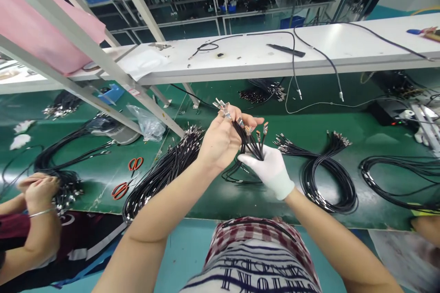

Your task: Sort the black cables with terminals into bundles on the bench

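A bunch of black cables with metal connector ends is held up in front of me above the green bench. My right hand, in a white glove, is closed around the cables below their ends. My bare left hand has its fingers on several of the connectors at the bunch's upper left, with some fingertips hidden behind them. Beneath my hands, the lower part of the cables hangs in loops close to the bench top.
Left of my arms lie a large cable bundle and orange-handled scissors. Coiled cables rest to the right, with another coil beyond. A white shelf crosses ahead, with cables dangling from it. A co-worker's hands are at far left.
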A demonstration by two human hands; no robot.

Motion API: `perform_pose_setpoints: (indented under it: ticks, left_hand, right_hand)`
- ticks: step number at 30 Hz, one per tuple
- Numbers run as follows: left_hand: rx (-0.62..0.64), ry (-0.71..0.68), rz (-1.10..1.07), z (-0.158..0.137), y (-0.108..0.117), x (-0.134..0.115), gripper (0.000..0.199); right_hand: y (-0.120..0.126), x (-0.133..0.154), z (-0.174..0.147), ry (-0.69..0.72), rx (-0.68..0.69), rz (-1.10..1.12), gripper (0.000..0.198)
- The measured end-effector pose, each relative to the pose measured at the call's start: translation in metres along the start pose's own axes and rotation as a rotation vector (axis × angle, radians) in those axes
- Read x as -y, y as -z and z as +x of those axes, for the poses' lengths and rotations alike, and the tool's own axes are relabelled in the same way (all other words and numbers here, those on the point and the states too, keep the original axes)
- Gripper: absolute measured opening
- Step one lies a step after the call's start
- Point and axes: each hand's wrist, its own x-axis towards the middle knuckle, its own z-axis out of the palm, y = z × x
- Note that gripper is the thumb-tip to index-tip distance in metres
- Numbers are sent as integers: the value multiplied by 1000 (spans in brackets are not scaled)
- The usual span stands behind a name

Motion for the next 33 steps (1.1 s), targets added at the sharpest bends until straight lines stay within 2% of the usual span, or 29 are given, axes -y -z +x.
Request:
perform_pose_setpoints:
  ticks: [3, 10, 14, 21, 23, 25, 27, 29, 31, 33]
  left_hand:
    - [33, -53, 33, -4, 3, 5, 26]
    - [65, -139, 115, -18, 0, 5, 30]
    - [68, -156, 79, -16, 1, -9, 31]
    - [15, -212, 45, -14, 4, -45, 33]
    - [18, -273, 89, -14, 10, -56, 33]
    - [17, -350, 158, -12, 22, -63, 32]
    - [5, -442, 268, -5, 39, -64, 33]
    - [-26, -483, 480, 3, 53, -57, 34]
    - [-19, -380, 694, 7, 58, -44, 32]
    - [95, -172, 777, 5, 51, -31, 27]
  right_hand:
    - [3, 0, -1, 1, 98, 22, 25]
    - [4, -5, -8, 73, 114, -139, 13]
    - [-2, -17, -12, 117, 145, -240, 9]
    - [-4, -49, -18, 87, 223, -510, 9]
    - [4, -56, -21, 68, 253, -455, 10]
    - [18, -55, -24, 46, 228, -286, 26]
    - [36, -47, -24, 14, 128, -105, 29]
    - [53, -32, -22, 1, 28, 14, 31]
    - [63, -17, -17, -2, 31, 75, 40]
    - [63, -6, -10, -20, 152, 86, 46]
